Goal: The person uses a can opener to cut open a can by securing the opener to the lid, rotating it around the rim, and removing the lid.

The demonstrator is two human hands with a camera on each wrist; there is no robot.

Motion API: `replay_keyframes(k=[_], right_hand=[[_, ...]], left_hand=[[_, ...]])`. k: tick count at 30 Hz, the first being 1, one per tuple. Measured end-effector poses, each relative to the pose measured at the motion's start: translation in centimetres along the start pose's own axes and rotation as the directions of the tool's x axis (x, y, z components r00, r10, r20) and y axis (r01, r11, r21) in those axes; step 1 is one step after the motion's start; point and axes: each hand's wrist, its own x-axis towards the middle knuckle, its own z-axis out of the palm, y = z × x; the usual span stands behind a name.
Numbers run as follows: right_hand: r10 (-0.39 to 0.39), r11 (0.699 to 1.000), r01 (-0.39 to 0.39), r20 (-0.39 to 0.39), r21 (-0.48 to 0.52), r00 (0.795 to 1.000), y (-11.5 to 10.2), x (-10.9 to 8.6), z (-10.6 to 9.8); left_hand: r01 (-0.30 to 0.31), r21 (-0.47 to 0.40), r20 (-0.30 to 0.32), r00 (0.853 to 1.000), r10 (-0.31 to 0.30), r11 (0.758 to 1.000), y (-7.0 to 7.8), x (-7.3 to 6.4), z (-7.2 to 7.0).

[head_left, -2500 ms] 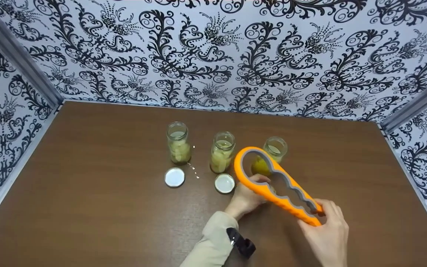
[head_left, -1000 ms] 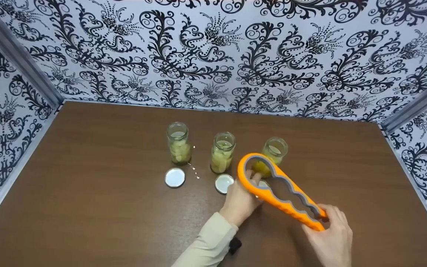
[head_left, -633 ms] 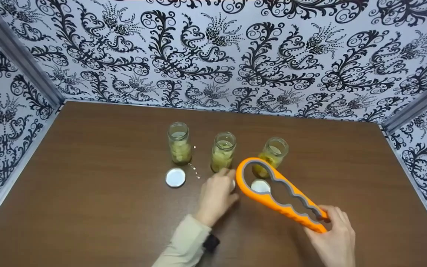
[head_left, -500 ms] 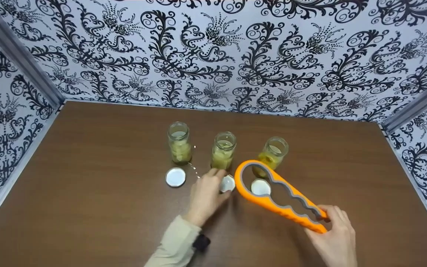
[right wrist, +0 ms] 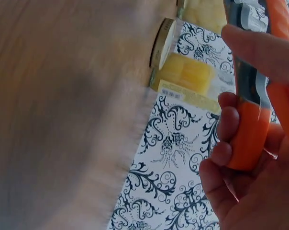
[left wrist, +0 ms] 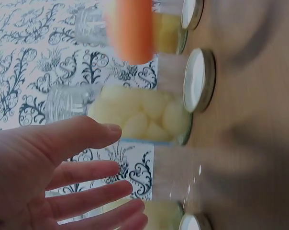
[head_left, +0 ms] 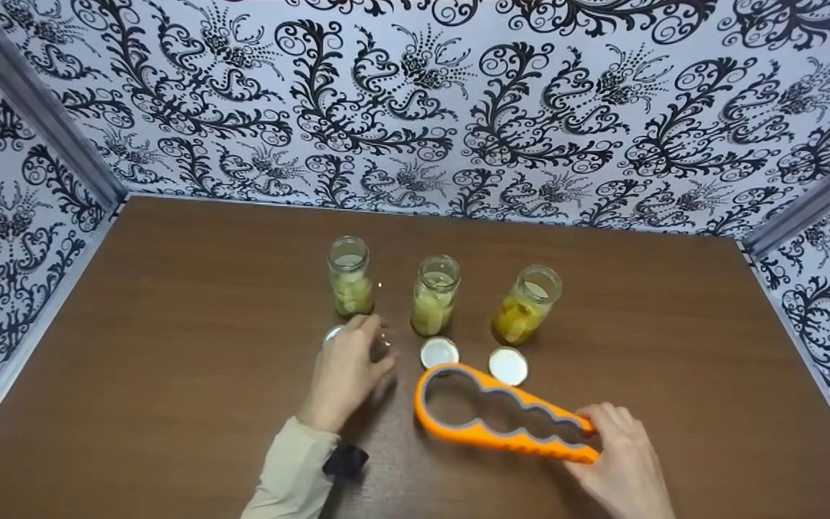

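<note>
My right hand [head_left: 620,450] grips the handle end of an orange jar opener [head_left: 483,435] with a grey scalloped inner edge. Its looped end reaches over the table, just in front of the middle lid [head_left: 439,352]. My left hand [head_left: 346,371], holding nothing, is over the left lid [head_left: 333,332] and partly hides it. In the left wrist view its fingers [left wrist: 94,199] are extended and spread. Behind the lids stand three uncapped glass jars: the left jar [head_left: 351,277] and middle jar [head_left: 434,295] hold pale pieces, the right jar [head_left: 525,306] yellow ones. The right lid [head_left: 508,366] lies before its jar.
Small wet drops [head_left: 380,285] dot the brown table [head_left: 192,346] between the left and middle jars. A wall [head_left: 415,108] with black scroll patterns rises behind, and similar panels close off both sides.
My left hand has moved from the right lid, past the middle one, to the left lid. The jar opener has swung left and nearer, in my right hand throughout.
</note>
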Motion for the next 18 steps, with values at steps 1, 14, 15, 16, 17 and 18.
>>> replay_keyframes(k=[1,14,15,16,17,18], right_hand=[[-0.017,1.0,0.017,0.009,-0.002,1.0,0.0,0.0,0.1],[-0.104,0.994,0.107,0.101,-0.022,0.989,-1.0,0.0,2.0],[-0.095,0.995,0.097,0.116,-0.02,0.989,-1.1,0.1,2.1],[-0.082,0.996,0.085,0.138,-0.017,0.987,-1.3,0.1,2.2],[-0.068,0.997,0.071,0.161,-0.015,0.985,-1.5,0.1,2.3],[-0.055,0.998,0.058,0.185,-0.013,0.981,-1.7,0.2,2.3]], left_hand=[[0.004,-0.001,-0.004,1.0,-0.004,1.0,-0.1,-0.1,-0.1],[-0.007,-0.013,-0.004,1.0,0.007,1.0,-1.1,-1.3,-0.8],[-0.007,-0.009,-0.003,1.0,0.007,1.0,-1.2,-1.4,-0.8],[-0.006,-0.007,-0.002,1.0,0.006,1.0,-1.3,-1.4,-0.9],[-0.005,-0.005,0.0,1.0,0.005,1.0,-1.3,-1.5,-0.9],[-0.004,-0.004,0.001,1.0,0.004,1.0,-1.4,-1.5,-1.0]])
